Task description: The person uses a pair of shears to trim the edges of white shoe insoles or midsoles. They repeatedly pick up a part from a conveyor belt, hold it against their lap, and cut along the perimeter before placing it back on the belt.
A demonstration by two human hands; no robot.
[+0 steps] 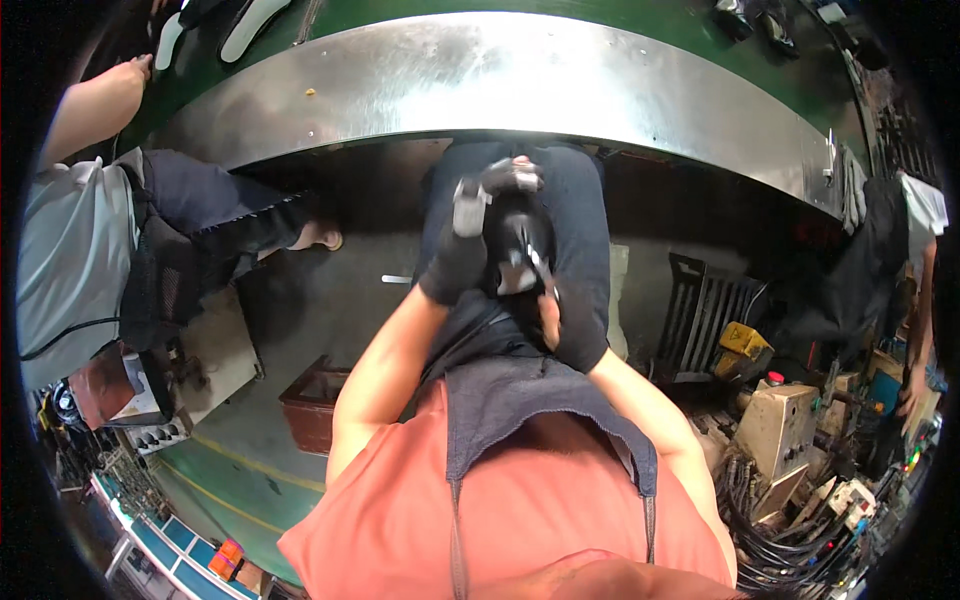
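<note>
A glossy black shoe (pixel 512 222) rests between my thighs, just in front of the steel bench edge. My left hand (pixel 470 222), in a black and grey glove, is closed round the shoe's far end. From the right, my right hand (pixel 568 322), in a black wrist cover with bare fingers showing, comes to the shoe's near end. It is closed on a slim shiny tool (pixel 538 262) that lies against the shoe; motion blur hides the tool's exact kind. A pale patch (pixel 517 277) shows at the shoe's near end.
The steel-edged bench (pixel 450 80) curves across the front, its green belt (pixel 560 22) carrying shoes and pale soles (pixel 250 30). A co-worker (pixel 80 240) sits at left, another person's arm (pixel 920 330) shows at right. A brown stool (pixel 316 405) and a control box (pixel 778 425) flank me.
</note>
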